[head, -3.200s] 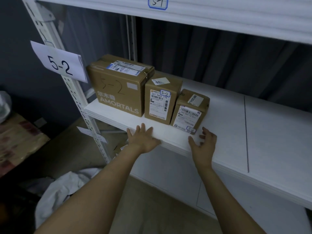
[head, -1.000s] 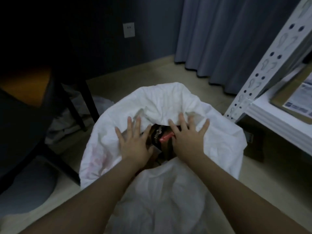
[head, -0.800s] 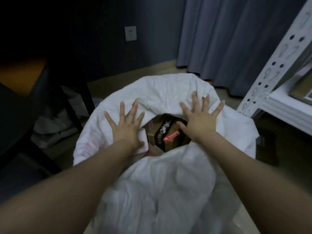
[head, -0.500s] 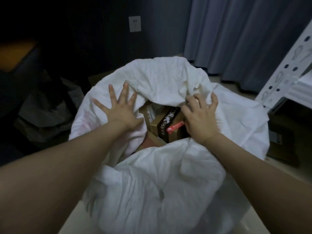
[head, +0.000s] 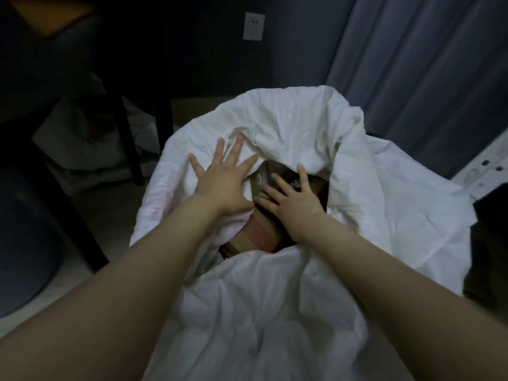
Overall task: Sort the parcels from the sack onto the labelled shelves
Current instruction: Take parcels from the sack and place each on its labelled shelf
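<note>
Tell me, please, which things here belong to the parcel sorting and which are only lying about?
For the job: white sack, pressed open by the left hand; cardboard parcels inside, under the right hand; shelf post at the right edge.
Lying about: wall socket; curtain; dark furniture leg; crumpled bags beside it.

The sack [head: 275, 312] stands on the floor [head: 110, 210] at centre, mouth upward, with parcels [head: 259, 233] lying inside the opening. The left hand [head: 220, 182] rests flat on the sack's left rim. The right hand [head: 291, 202] lies within the mouth, on the parcels. A curtain [head: 426, 64] hangs behind, to the right. A wall socket [head: 253, 26] sits behind, above the sack. A shelf upright [head: 483, 171] stands at far right; a furniture leg [head: 130, 149] stands to the left.
</note>
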